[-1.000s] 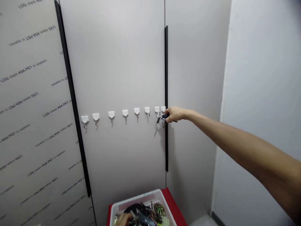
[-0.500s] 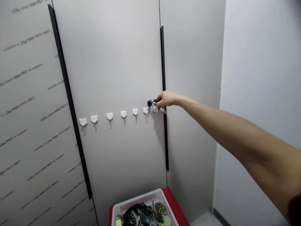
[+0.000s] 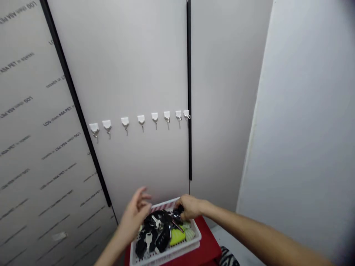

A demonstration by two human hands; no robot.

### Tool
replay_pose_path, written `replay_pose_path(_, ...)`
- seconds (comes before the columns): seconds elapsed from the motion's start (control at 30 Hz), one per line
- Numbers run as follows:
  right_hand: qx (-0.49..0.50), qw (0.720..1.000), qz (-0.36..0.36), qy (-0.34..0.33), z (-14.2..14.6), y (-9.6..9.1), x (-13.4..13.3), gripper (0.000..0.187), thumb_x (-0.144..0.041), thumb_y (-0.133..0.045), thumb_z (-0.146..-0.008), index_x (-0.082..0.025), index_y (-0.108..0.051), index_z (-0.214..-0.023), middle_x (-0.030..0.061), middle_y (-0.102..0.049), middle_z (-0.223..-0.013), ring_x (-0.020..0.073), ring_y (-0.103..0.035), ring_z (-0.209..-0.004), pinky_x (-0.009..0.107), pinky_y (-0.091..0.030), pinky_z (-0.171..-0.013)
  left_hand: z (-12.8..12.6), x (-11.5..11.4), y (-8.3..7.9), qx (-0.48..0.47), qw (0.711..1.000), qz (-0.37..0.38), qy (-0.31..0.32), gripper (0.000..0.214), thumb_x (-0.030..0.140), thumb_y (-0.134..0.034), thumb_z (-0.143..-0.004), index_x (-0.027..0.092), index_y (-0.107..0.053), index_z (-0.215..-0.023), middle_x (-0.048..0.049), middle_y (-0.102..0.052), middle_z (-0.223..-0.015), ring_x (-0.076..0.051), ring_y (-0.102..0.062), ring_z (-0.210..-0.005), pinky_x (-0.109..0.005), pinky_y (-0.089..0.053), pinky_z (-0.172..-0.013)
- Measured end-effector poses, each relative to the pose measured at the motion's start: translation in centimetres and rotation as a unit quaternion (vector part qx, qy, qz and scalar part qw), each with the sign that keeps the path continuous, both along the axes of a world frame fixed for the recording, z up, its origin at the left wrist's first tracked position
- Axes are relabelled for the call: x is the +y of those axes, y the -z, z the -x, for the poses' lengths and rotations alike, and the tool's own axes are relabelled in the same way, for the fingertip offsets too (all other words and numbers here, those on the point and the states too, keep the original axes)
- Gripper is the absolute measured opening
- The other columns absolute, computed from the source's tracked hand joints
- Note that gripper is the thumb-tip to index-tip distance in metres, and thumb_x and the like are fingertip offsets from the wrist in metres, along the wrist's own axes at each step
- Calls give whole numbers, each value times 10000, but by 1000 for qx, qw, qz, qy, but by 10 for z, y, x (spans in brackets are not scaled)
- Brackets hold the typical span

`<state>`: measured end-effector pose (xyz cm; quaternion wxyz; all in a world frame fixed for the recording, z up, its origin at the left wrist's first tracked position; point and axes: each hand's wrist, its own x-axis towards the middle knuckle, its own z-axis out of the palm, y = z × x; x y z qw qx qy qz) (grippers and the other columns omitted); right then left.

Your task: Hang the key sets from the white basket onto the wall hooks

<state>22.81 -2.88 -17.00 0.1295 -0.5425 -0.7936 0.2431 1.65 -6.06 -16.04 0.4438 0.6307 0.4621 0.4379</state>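
Observation:
A white plastic basket (image 3: pixel 195 235) full of keys and black key fobs (image 3: pixel 161 231) stands on a red surface (image 3: pixel 206 248) at the bottom of the view. My right hand (image 3: pixel 190 207) is at the basket's back right corner, fingers curled around a dark key bunch (image 3: pixel 179 211) just above the pile. My left hand (image 3: pixel 135 217) hovers over the basket's left side with its fingers spread and holds nothing. On the grey cabinet door above, a row of several white hooks (image 3: pixel 141 119) hangs with nothing on them.
A long black vertical handle (image 3: pixel 189 92) runs down the cabinet door's right edge, beside the last hook. A film-covered panel (image 3: pixel 30 147) leans at the left behind a black strip. A white wall (image 3: pixel 299 129) closes the right side. A striped object (image 3: pixel 227 259) lies on the floor.
My right hand lifted the key bunch off the rightmost hooks and came down with it to the basket. My left hand rose over the basket. The view tilted downward.

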Motion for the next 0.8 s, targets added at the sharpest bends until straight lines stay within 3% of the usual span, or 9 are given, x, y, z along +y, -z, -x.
replay_pose_path(0.03,46,999,1,16,1,4,1,222,-213,-584,-406,-178,-586,-625,-40,-481,-488,80,-412,-483,184,-297,-448,-7,10,1,-21,999,35,14,276,268,-488,-643,139,-460,-885,-34,-531,-806,-102,-501,-658,-234,-395,-574)
replay_pose_path(0.1,149,988,4,46,5,-6,7,182,-314,-561,-467,-150,-549,-544,-22,-470,-461,85,-408,-463,199,-300,-446,-17,27,-2,-78,990,108,41,228,310,-506,-605,145,-493,-761,-13,-548,-679,-83,-491,-545,-191,-352,-473)
replay_pose_path(0.17,220,974,6,57,12,-34,17,372,-470,-369,-615,-138,-470,-482,-7,-434,-428,77,-388,-412,206,-296,-415,-21,42,-20,-146,977,146,58,280,410,-432,-631,135,-478,-603,8,-511,-522,-56,-435,-419,-166,-283,-388)
replay_pose_path(0.23,285,957,4,47,23,-70,30,503,-528,-119,-683,-155,-360,-448,-20,-372,-405,57,-346,-360,198,-287,-387,-22,54,-50,-203,963,150,90,446,512,-281,-663,134,-388,-451,34,-388,-351,-32,-318,-299,-151,-188,-325)
replay_pose_path(0.27,334,942,4,35,30,-87,36,519,-536,-44,-685,-162,-300,-431,-35,-327,-387,47,-310,-336,191,-277,-375,-23,59,-67,-221,958,140,117,497,542,-209,-668,138,-346,-412,40,-335,-309,-27,-261,-267,-148,-145,-310)
replay_pose_path(0.33,467,884,35,-5,42,-116,44,522,-568,-6,-667,-165,-216,-410,-57,-246,-352,36,-231,-297,185,-244,-346,-25,67,-98,-232,952,122,156,552,581,-120,-657,142,-302,-376,39,-284,-273,-24,-202,-242,-147,-96,-302)
replay_pose_path(0.4,557,826,77,-45,52,-133,48,530,-600,-19,-648,-165,-187,-397,-66,-205,-327,33,-181,-279,182,-209,-323,-28,72,-118,-225,952,107,180,575,602,-88,-642,142,-296,-367,33,-279,-263,-25,-187,-233,-147,-84,-300)
replay_pose_path(0.53,597,789,124,-77,64,-138,49,552,-626,-42,-630,-162,-200,-377,-61,-227,-307,32,-175,-262,179,-182,-308,-33,74,-126,-206,956,94,187,586,618,-75,-628,143,-300,-370,30,-281,-253,-26,-186,-224,-147,-93,-297)
replay_pose_path(0.8,593,787,145,-85,73,-126,53,559,-649,-67,-607,-162,-207,-370,-62,-221,-294,27,-180,-252,177,-177,-303,-27,75,-118,-180,960,102,189,583,606,-66,-639,144,-296,-370,34,-267,-253,-25,-183,-217,-149,-98,-290)
